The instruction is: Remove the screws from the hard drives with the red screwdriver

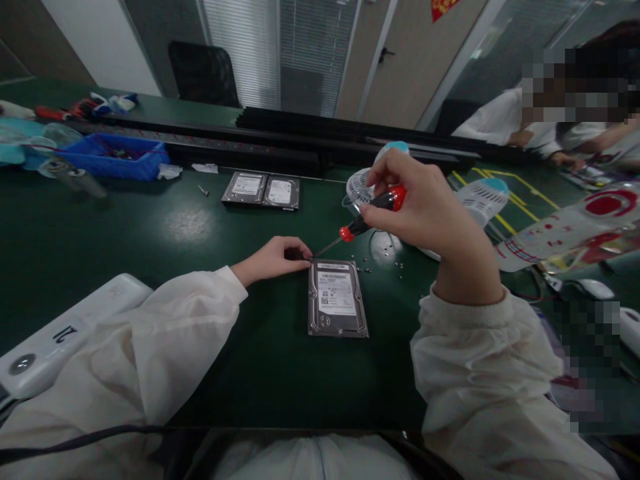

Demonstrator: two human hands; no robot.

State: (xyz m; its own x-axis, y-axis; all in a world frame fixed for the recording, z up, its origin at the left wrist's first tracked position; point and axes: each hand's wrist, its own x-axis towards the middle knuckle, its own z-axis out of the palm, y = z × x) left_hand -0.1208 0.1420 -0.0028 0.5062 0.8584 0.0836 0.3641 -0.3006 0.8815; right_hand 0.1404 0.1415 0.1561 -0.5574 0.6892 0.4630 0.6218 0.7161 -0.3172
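A hard drive (337,297) with a white label lies flat on the green table in front of me. My left hand (280,257) is closed at the drive's far left corner, thumb and fingertips gripping that edge; whether a small part is also between them is hidden. In my right hand (415,200) is a red and black screwdriver (369,215), held slanting down. Its tip meets the same corner, close to my left fingertips. Several small screws (367,269) are scattered just beyond and right of the drive.
Two more hard drives (263,191) sit side by side farther back. A blue bin (117,157) stands at the far left, a white numbered device (75,333) near my left sleeve. White perforated fans (483,200) stand to the right. Across the table, a co-worker's hand (567,160) is visible.
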